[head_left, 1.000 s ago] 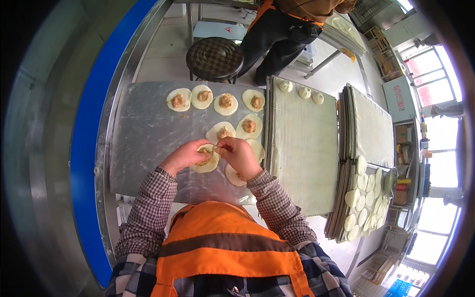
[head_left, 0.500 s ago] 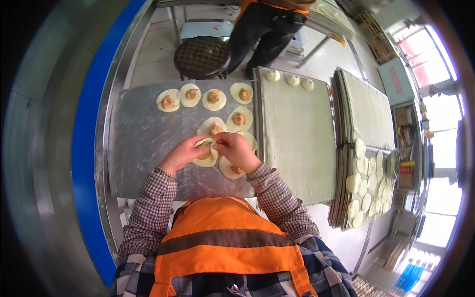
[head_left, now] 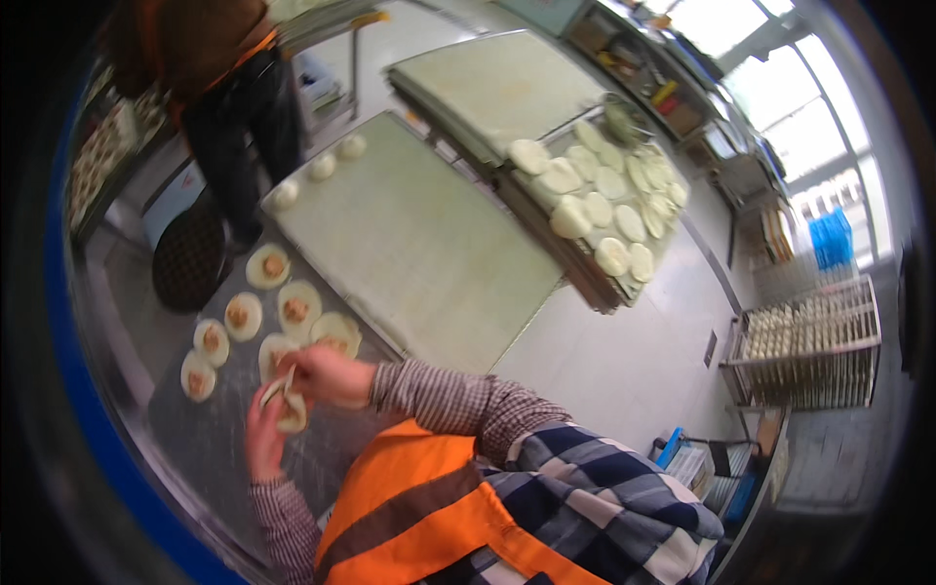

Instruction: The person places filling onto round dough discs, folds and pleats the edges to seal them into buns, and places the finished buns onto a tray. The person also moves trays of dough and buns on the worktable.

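Both hands work on one filled dough wrapper [head_left: 292, 417], whose rim is gathered upward and partly folded. My left hand [head_left: 263, 436] is closed on its left side. My right hand [head_left: 330, 375] pinches the upper edge with thumb and fingers; the filling is mostly hidden. Beyond the hands, several flat dough rounds topped with reddish filling lie on the grey metal table [head_left: 210, 439], among them a filled dough round [head_left: 298, 309] and a smaller-looking filled dough round [head_left: 198, 378] at the left.
A cloth-covered tray [head_left: 419, 249] beside the table holds three closed buns [head_left: 321, 167]. Farther right, a tray stack [head_left: 497, 93] carries loose dough rounds [head_left: 597, 209] and a metal bowl [head_left: 624, 122]. A round stool [head_left: 190, 255] and a person [head_left: 249, 117] are behind the table; a rack [head_left: 809, 341] stands right.
The view has swung to the right, bringing the rack and more floor into sight. Both hands stay on the wrapper, and its rim now looks more gathered.
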The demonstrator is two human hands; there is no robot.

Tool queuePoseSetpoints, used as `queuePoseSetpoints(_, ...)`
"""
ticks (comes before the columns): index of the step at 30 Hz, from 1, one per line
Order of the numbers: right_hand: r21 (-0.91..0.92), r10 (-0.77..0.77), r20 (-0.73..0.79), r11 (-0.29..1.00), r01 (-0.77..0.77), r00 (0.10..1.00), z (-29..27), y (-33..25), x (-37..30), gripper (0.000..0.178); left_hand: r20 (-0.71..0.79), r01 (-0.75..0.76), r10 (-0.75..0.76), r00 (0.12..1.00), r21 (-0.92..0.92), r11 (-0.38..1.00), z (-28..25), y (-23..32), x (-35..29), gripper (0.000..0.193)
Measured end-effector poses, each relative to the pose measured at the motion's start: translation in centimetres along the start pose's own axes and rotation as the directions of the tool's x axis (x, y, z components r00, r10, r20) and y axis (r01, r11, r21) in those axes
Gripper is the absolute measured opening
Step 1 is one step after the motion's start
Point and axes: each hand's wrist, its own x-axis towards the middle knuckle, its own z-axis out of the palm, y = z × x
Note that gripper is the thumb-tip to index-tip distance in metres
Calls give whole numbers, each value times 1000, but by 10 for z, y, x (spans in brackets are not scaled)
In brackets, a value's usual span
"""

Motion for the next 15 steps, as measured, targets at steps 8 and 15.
queuePoseSetpoints(8, -65, 46, 22, 997, -44, 999, -5, 9, -2, 15, 40, 156, -195, 980, 459, 874, 19, 26, 5, 41)
queuePoseSetpoints(15, 53, 225, 41, 973, -227, 974, 0, -4, -6, 13, -86, 180, -170, 982, 127, 976, 29, 26, -13, 34)
